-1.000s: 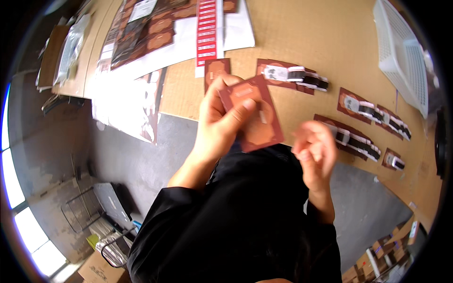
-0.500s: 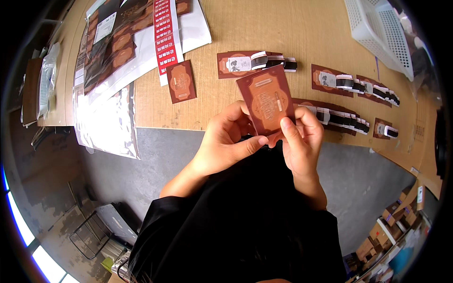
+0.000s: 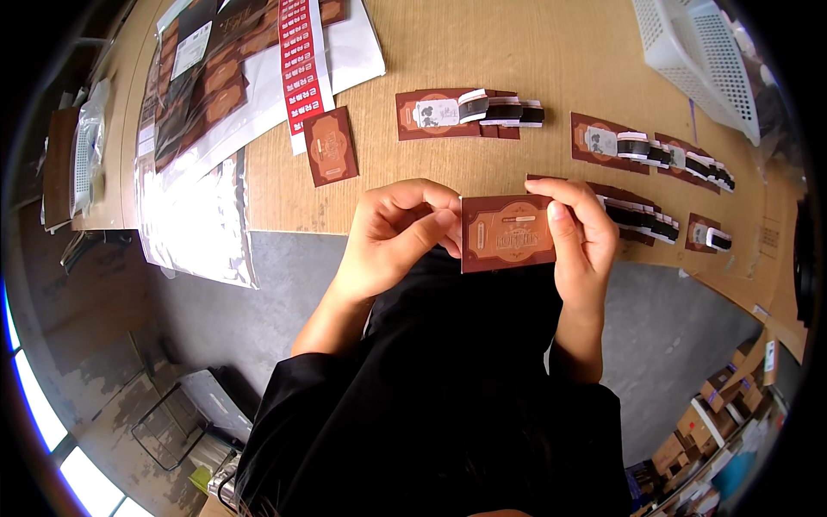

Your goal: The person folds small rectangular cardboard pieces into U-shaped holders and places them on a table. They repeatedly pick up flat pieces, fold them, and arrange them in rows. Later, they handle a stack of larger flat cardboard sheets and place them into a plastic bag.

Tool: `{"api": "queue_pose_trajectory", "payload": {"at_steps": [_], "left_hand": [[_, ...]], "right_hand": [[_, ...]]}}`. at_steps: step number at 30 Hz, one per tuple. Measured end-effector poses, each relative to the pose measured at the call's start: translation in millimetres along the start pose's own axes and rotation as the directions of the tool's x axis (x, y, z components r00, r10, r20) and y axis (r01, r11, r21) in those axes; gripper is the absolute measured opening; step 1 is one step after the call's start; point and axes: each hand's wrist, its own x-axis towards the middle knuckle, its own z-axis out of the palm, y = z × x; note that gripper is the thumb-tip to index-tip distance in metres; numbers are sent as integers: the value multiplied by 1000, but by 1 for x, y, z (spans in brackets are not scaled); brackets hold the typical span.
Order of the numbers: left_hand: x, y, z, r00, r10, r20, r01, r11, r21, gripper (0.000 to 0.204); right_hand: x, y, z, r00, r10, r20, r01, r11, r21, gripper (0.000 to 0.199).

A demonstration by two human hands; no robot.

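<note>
Since half a second ago, the brown card [image 3: 506,233] has been turned from upright to lying lengthwise and lowered toward the body, so that it is now held level between both hands at the near edge of the wooden table [image 3: 551,60]. Largest in the scene, that table spreads across the far half, with a white slatted basket [image 3: 698,60] at its far right corner and clear plastic sheeting [image 3: 202,228] draped over its left edge. Sheets of uncut brown cards and a red-and-white strip [image 3: 301,60] are laid at the far left. Rows of finished cards wrapped with black-and-white bands [image 3: 482,110] are set out from the middle to the right, and a single loose card [image 3: 330,146] is left beside the strip. The left hand [image 3: 392,237] is curled, its thumb and fingertips pinched on the card's left edge; the right hand [image 3: 581,237] is closed on the right edge, thumb laid across the face. The card is judged light, thin and fairly stiff yet easily creased, so it is best taken by its short edges.
</note>
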Motion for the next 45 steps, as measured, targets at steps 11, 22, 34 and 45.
{"api": "queue_pose_trajectory", "payload": {"at_steps": [11,22,34,45], "left_hand": [[2,-13,0,997,-79,-20,80,994,71,13],[3,-21,5,996,91,3,-91,996,-15,13],[4,-21,15,987,157,18,-158,980,124,12],[3,-24,15,971,120,-207,-93,987,134,5]], "right_hand": [[3,4,10,816,-571,-87,381,645,-662,17],[-4,-1,32,938,-332,-96,272,881,-387,36],[-7,15,36,854,-483,-192,357,814,-459,11],[-4,14,17,948,64,-313,-12,986,167,13]]}}
